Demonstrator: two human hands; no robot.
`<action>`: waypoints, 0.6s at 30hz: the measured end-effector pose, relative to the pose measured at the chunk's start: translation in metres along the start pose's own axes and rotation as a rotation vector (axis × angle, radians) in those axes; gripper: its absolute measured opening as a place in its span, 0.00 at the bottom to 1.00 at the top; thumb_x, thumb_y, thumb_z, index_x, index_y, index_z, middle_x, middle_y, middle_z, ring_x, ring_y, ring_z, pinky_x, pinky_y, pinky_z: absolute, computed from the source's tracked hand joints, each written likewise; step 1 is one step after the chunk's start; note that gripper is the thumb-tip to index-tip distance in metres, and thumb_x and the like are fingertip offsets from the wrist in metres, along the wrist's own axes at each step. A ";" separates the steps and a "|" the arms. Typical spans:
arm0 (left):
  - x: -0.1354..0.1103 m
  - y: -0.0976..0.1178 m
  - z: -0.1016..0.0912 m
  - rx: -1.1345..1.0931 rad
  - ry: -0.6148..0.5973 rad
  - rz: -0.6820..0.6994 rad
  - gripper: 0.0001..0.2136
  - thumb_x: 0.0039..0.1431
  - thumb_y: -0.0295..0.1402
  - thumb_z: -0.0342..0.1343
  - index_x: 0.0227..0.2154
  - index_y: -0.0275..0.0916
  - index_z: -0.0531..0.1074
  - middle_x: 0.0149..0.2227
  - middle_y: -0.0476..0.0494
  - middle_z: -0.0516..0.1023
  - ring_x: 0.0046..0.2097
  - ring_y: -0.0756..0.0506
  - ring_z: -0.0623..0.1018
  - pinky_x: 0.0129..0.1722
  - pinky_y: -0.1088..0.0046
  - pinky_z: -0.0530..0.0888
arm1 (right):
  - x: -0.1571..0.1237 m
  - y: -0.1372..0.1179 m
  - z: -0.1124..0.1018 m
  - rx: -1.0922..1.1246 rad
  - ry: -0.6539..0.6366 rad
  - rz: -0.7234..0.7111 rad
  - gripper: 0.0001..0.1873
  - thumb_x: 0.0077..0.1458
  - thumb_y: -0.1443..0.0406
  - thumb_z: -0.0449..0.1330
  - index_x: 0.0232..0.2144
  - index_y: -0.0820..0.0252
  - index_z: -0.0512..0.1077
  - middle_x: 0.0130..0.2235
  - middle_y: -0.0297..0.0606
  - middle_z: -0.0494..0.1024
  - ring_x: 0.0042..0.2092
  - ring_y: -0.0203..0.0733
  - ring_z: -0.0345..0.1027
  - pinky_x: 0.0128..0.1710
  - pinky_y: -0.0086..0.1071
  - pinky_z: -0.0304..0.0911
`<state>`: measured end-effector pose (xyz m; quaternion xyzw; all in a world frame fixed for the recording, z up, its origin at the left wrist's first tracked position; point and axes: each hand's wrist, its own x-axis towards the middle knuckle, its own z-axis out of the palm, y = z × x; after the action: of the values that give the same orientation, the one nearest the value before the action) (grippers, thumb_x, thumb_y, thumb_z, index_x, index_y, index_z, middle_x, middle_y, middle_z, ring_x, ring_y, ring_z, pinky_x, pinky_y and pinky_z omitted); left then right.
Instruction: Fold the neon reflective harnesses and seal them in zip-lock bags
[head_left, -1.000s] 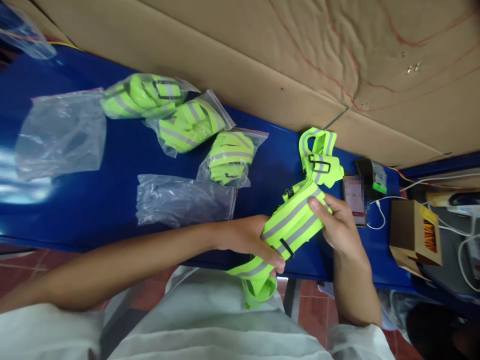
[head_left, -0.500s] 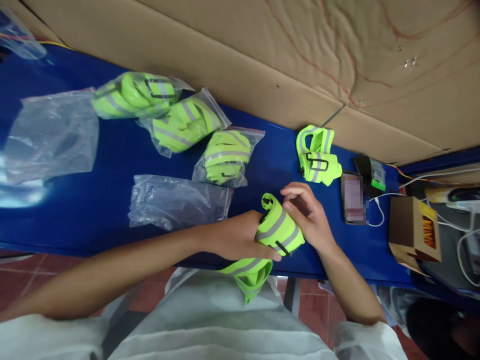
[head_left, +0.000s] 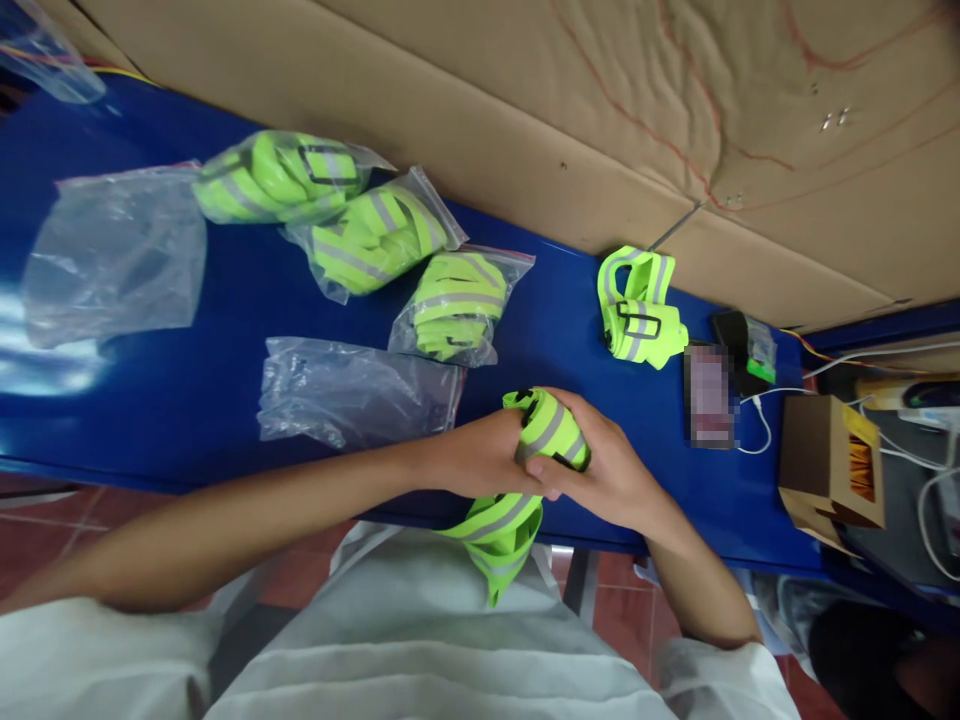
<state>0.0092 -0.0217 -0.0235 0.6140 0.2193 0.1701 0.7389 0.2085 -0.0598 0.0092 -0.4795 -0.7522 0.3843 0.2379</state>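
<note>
Between both hands is a neon yellow-green reflective strap (head_left: 551,428) with grey stripes, partly rolled up, a black buckle or edge showing. My left hand (head_left: 495,455) wraps it from the left. From the right, my right hand (head_left: 604,465) closes round the roll, its thumb across the front. A loose length of the same strap hangs below, over the table edge in front of my body. Up and to the right, another rolled reflective strap (head_left: 645,325) with a black buckle lies on the table. Left of my hands lies a flat clear zip bag (head_left: 360,395).
Three clear bags with reflective straps, including the nearest bagged strap (head_left: 459,305), lie along the back of the blue table (head_left: 225,400). Another flat clear bag (head_left: 116,260) is at left. A phone (head_left: 709,397), cables and an open cardboard box (head_left: 814,455) stand right. Brown board rises behind.
My right hand has moved left and closed round the strap roll, which it only touched at its edge before. The roll now looks turned and more tightly enclosed.
</note>
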 end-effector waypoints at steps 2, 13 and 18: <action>0.000 0.001 -0.001 -0.076 -0.033 -0.074 0.10 0.55 0.35 0.69 0.36 0.36 0.78 0.36 0.46 0.83 0.39 0.47 0.80 0.41 0.72 0.77 | -0.001 0.000 0.001 0.017 0.011 0.023 0.31 0.59 0.57 0.70 0.61 0.56 0.68 0.55 0.42 0.80 0.53 0.47 0.77 0.55 0.38 0.72; 0.000 0.007 -0.010 -0.488 -0.359 -0.258 0.19 0.61 0.44 0.67 0.52 0.39 0.80 0.53 0.39 0.83 0.47 0.43 0.84 0.45 0.70 0.80 | -0.004 -0.003 -0.023 0.288 0.175 0.159 0.24 0.54 0.59 0.74 0.52 0.51 0.75 0.43 0.31 0.83 0.38 0.38 0.76 0.37 0.28 0.73; 0.002 0.014 0.001 -0.036 0.027 -0.100 0.18 0.60 0.46 0.66 0.28 0.34 0.76 0.26 0.51 0.75 0.30 0.52 0.71 0.29 0.80 0.67 | -0.006 0.007 -0.031 0.414 0.237 0.207 0.21 0.51 0.62 0.76 0.48 0.49 0.79 0.40 0.28 0.83 0.37 0.36 0.76 0.37 0.26 0.72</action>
<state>0.0120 -0.0189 -0.0099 0.5864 0.2567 0.1453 0.7544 0.2373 -0.0528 0.0220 -0.5367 -0.5714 0.4934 0.3768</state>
